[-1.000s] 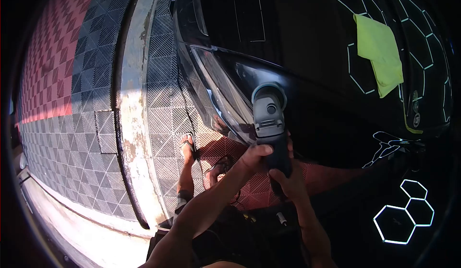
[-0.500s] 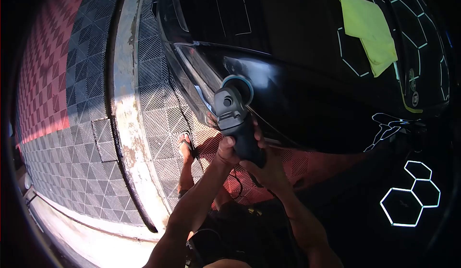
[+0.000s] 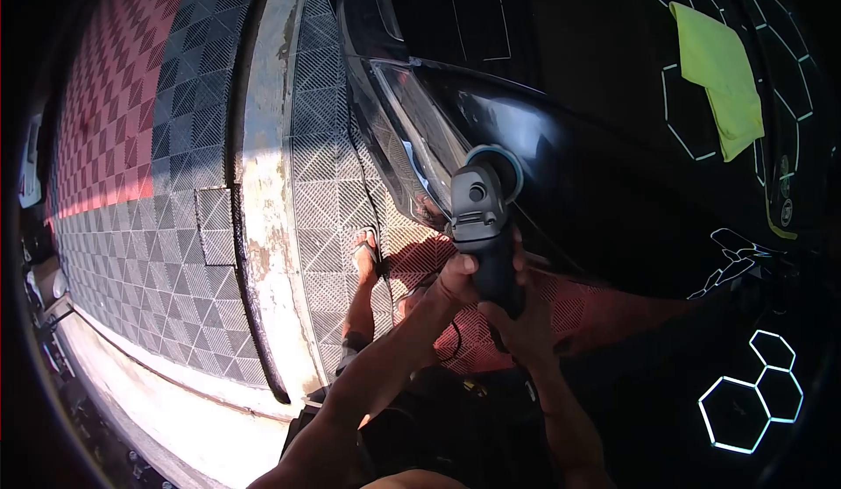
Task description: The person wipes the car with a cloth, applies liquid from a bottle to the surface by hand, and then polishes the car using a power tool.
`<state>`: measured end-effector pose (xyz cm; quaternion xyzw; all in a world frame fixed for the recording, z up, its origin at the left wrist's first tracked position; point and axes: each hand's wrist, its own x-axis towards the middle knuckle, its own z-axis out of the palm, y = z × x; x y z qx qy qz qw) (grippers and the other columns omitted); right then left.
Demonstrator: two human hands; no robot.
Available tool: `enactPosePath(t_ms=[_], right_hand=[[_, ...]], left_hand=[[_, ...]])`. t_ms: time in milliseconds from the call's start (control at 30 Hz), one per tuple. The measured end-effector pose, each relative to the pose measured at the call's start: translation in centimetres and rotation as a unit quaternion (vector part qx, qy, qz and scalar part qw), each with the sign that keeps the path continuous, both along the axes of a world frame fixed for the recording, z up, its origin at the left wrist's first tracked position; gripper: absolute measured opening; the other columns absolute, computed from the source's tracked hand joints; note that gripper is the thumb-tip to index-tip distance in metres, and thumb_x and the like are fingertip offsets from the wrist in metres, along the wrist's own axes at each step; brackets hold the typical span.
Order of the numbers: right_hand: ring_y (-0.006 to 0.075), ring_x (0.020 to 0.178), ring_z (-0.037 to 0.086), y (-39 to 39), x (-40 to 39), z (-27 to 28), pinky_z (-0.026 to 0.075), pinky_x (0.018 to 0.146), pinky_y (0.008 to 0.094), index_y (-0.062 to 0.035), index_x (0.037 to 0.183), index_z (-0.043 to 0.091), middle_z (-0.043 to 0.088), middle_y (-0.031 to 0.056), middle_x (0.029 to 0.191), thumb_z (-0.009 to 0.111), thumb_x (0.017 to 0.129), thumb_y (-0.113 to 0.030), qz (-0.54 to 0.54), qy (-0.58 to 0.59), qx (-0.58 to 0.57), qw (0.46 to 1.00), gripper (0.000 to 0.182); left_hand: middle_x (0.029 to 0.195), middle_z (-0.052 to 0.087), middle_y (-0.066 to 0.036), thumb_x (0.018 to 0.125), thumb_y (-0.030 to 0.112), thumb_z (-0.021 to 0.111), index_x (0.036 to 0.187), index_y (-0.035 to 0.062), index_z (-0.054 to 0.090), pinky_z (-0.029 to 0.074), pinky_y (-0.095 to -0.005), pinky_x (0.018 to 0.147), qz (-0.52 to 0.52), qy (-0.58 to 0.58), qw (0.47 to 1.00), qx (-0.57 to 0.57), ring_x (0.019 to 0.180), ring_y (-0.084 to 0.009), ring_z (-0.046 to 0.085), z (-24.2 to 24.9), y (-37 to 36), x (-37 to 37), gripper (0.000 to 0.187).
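Note:
Both my hands hold a black power polisher [image 3: 482,217] by its body. My left hand [image 3: 457,280] is closed on the left side of the grip, thumb toward its top. My right hand [image 3: 528,318] wraps the rear and right side of the same grip. The polisher's round pad [image 3: 508,170], with a light blue rim, is at the glossy black car panel [image 3: 578,187], beside the car's lamp [image 3: 419,112]. Whether the pad presses flat on the paint is hidden by the polisher head.
A yellow-green cloth [image 3: 720,77] lies on the car to the right. Grey and red floor tiles [image 3: 105,138] and a worn pale strip [image 3: 267,191] run along the left. My sandalled foot [image 3: 366,251] stands beside the car. A dark cable [image 3: 457,340] hangs below the polisher.
The whole view has shifted, so the car, cloth and floor appear farther right. Both hands keep their hold on the polisher, and its pad stays near the same part of the panel.

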<state>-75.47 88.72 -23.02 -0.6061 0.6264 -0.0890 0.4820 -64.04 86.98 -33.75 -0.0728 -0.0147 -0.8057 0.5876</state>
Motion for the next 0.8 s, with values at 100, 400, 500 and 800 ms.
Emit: enactPosePath(t_ms=[100, 400, 500, 800], right_hand=[[0.034, 0.098, 0.064, -1.1, 2.1, -1.1, 0.05, 0.083, 0.0385, 0.0064, 0.126, 0.046, 0.062, 0.0219, 0.108, 0.078, 0.071, -0.033, 0.016, 0.002, -0.041, 0.999, 0.075], [0.0305, 0.094, 0.063, -0.9, 3.0, -1.4, 0.049, 0.084, 0.0379, 0.0068, 0.125, 0.046, 0.062, 0.0206, 0.103, 0.073, 0.075, -0.028, -0.025, -0.005, 0.025, 0.999, 0.067], [0.0335, 0.092, 0.065, -2.6, 5.1, -1.1, 0.051, 0.083, 0.0402, 0.0082, 0.122, 0.045, 0.063, 0.0244, 0.101, 0.076, 0.074, -0.034, -0.024, -0.03, 0.028, 0.999, 0.071], [0.03, 0.093, 0.063, -1.0, 4.7, 0.1, 0.049, 0.082, 0.0383, 0.0073, 0.123, 0.045, 0.061, 0.0217, 0.104, 0.072, 0.075, -0.028, -0.061, -0.003, 0.049, 0.997, 0.065]], left_hand=[[0.097, 0.059, -0.014, 0.07, 0.038, 0.075, 0.125, 0.0022, 0.041, 0.052, -0.0395, 0.08, 0.051, 0.0, 0.999, 0.011, 0.09, -0.0295, 0.063, -0.9, -1.2, 1.6, 0.074], [0.099, 0.059, -0.015, 0.073, 0.037, 0.074, 0.127, 0.001, 0.041, 0.054, -0.0417, 0.08, 0.037, 0.012, 0.999, -0.015, 0.093, -0.0306, 0.063, -1.6, -1.3, 2.3, 0.073], [0.099, 0.059, -0.015, 0.076, 0.039, 0.073, 0.128, 0.0008, 0.04, 0.055, -0.0417, 0.081, 0.044, 0.033, 0.998, -0.025, 0.094, -0.0304, 0.063, -2.2, -2.9, 3.7, 0.073], [0.099, 0.059, -0.015, 0.074, 0.039, 0.072, 0.129, 0.0005, 0.04, 0.055, -0.0393, 0.078, 0.019, 0.02, 0.999, -0.021, 0.087, -0.028, 0.065, -1.2, -1.6, 3.1, 0.074]])
